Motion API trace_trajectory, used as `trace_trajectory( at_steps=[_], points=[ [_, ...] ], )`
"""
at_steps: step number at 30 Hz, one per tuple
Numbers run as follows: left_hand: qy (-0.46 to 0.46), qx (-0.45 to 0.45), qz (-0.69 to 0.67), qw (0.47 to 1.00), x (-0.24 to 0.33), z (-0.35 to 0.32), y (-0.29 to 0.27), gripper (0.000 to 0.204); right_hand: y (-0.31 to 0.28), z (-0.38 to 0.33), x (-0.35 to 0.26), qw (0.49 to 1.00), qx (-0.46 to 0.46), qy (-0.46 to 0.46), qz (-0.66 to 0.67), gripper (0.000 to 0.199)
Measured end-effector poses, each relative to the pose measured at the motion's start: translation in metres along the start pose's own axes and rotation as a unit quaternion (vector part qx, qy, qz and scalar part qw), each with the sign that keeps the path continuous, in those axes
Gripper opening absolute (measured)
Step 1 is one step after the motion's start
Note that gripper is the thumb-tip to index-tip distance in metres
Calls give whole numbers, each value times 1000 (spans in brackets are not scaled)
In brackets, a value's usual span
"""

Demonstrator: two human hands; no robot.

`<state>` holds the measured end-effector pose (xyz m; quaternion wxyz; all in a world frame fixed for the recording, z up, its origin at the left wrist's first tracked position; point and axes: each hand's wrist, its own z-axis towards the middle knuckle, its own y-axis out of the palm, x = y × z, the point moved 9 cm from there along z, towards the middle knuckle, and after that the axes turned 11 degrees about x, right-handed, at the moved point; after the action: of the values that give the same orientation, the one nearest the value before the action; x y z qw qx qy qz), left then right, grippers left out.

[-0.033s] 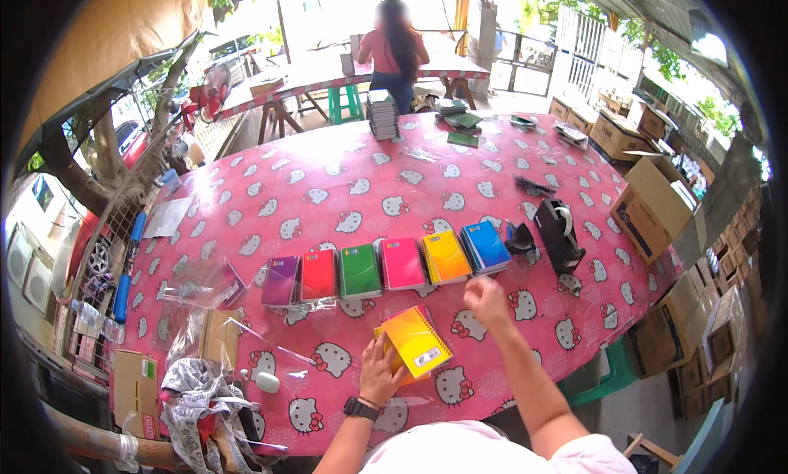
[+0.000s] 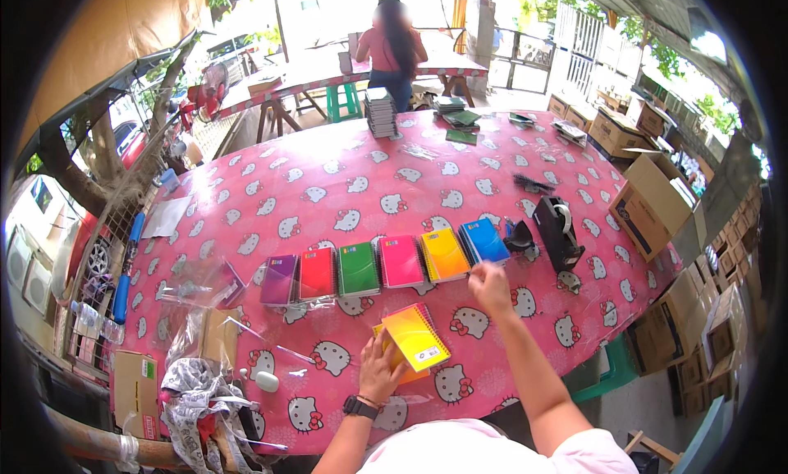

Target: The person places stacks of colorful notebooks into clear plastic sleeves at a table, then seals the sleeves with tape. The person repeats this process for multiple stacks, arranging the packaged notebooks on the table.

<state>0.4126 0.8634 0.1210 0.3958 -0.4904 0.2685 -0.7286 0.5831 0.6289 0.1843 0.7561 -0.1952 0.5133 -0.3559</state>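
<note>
My left hand (image 2: 381,370), with a dark watch at its wrist, grips the left side of a small stack topped by a yellow spiral notebook (image 2: 419,343). Pink and orange edges peek out under that notebook. Just below the blue notebook (image 2: 486,242) is my right hand (image 2: 491,288), its fingers curled in; whatever they may hold is hidden. Left of the blue one runs a row of spiral notebooks: yellow (image 2: 445,256), pink (image 2: 400,261), green (image 2: 359,269), red (image 2: 317,273) and purple (image 2: 279,279).
A black tape dispenser (image 2: 558,234) stands right of the row. Clear plastic wrapping (image 2: 197,289), a white case (image 2: 267,381) and crumpled cloth (image 2: 205,408) lie at left. Stacked notebooks (image 2: 381,114) stand at the far edge; a person (image 2: 392,51) is beyond. Cartons (image 2: 652,207) line the right.
My right hand has shifted slightly, a little up toward the blue notebook. My left hand stays on the stack, whose top notebook tilts slightly differently.
</note>
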Motion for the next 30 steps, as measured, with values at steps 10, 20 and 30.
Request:
trace_trajectory(
  at_steps=[10, 20, 30],
  points=[
    [-149, 121, -172, 966, 12, 11, -4, 92, 44, 83, 33, 919, -148, 17, -364, 38],
    [-303, 124, -348, 879, -12, 0, 17, 81, -16, -3, 13, 925, -81, 228, 295, 30],
    [-351, 156, -466, 797, -41, 13, 39, 74, 57, -127, -37, 966, -229, 112, 42, 75]
  ],
)
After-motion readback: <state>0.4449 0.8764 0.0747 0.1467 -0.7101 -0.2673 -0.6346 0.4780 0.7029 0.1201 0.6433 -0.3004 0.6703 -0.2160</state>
